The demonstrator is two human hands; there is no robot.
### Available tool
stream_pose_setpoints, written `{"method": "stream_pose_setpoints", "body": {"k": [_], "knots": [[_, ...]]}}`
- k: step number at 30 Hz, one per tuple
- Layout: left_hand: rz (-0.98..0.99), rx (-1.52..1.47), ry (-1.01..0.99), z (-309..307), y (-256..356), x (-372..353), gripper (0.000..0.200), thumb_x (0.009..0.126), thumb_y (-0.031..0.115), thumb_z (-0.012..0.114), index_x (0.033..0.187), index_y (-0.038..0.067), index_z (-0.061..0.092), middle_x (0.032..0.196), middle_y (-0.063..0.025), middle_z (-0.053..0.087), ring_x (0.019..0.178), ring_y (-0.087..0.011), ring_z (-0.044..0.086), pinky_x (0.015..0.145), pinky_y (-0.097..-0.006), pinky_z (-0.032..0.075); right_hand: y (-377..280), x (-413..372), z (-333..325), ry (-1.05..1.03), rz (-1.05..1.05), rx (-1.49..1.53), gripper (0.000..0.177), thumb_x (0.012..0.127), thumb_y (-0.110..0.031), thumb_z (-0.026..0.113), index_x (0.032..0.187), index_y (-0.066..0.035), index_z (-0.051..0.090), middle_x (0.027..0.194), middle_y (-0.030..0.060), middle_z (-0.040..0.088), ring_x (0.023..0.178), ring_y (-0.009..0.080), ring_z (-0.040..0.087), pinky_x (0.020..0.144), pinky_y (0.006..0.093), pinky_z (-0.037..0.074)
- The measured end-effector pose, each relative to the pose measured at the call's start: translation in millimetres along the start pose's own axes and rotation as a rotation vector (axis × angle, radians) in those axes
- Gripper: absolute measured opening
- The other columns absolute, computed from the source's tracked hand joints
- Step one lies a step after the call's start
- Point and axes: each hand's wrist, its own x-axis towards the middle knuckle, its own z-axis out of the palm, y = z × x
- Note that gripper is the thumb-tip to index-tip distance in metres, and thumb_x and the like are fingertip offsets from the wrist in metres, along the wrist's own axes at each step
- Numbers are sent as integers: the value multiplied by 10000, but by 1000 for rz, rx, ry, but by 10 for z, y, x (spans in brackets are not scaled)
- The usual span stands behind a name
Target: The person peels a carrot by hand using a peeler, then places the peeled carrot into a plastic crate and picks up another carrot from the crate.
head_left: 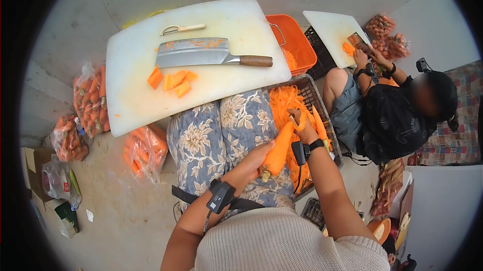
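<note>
My left hand (257, 159) is closed around the thick lower part of a large orange carrot (277, 151), whose stem end points toward me. At the carrot's far tip, my right hand (305, 129) is closed on a peeler (292, 118), mostly hidden by the fingers. A curl of orange peel hangs by that hand. Beneath it, a dark plastic crate (322, 115) holds a heap of carrot peelings (287, 99). In front of me, a white cutting board (136, 65) bears a cleaver (193, 55), a second peeler (183, 29) and several carrot chunks (176, 81).
An orange bin (307, 50) stands behind the crate. Bags of carrots (90, 100) lie at left, another bag (144, 150) beside my knees. At right, a co-worker (387, 105) cuts carrot with a cleaver (359, 42) on another white board (327, 34).
</note>
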Motion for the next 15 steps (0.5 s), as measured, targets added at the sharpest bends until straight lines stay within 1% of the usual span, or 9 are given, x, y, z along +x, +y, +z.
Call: {"method": "stream_pose_setpoints", "body": {"k": [2,4,5,8,9,11,12,13,15], "knots": [[4,32,-32,-4,2,-10,410,935,333,410,1117,-31,456,920,-152,584,776,-237,622,679,-326,527,-17,-7,-20,-29,-20,6,156,809,-157,602,855,-18,550,780,61,556,555,172,515,511,281,474],[0,58,-36,-14,-3,-13,415,935,336,407,1125,-31,452,922,-154,586,776,-237,624,675,-324,528,99,262,-167,52,181,-87,169,836,-203,567,892,-46,535,763,57,540,575,176,518,541,307,498],[-4,85,-38,-17,10,-17,421,936,339,405,1132,-31,448,923,-156,589,777,-237,626,671,-322,529,162,342,-245,50,173,-84,169,836,-203,567,892,-46,535,763,57,540,575,176,518,541,307,498],[20,173,-90,-12,94,-149,430,938,350,386,1150,-19,445,943,-170,595,790,-238,629,662,-313,531,367,347,-423,65,105,72,206,834,-255,546,935,-78,514,744,29,496,652,179,520,616,398,532],[28,177,-93,-30,112,-142,430,938,350,386,1150,-19,445,943,-170,595,790,-238,629,662,-313,531,419,353,-429,59,97,71,206,834,-255,546,935,-78,514,744,29,496,652,179,520,616,398,532],[-22,71,-127,-75,75,-120,440,939,366,365,1167,0,452,962,-179,599,809,-239,631,665,-324,533,589,359,-473,200,253,219,196,823,-245,544,929,-83,510,765,35,486,633,184,506,618,376,535],[-22,63,-124,-82,64,-120,440,939,366,365,1167,0,452,962,-179,599,809,-239,631,665,-324,533,660,279,-510,142,177,196,172,809,-192,556,916,-74,492,794,46,468,633,168,494,588,325,522],[-30,31,-127,-85,70,-115,443,938,373,357,1176,11,452,964,-177,602,810,-240,631,666,-334,533,675,175,-491,144,183,194,172,809,-192,556,916,-74,492,794,46,468,633,168,494,588,325,522],[-41,1,-131,-66,106,-116,447,938,379,349,1185,21,452,966,-176,604,811,-240,631,666,-345,533,639,-29,-402,308,-132,10,245,781,-127,591,960,-48,443,821,64,460,646,149,488,548,281,496]]}}
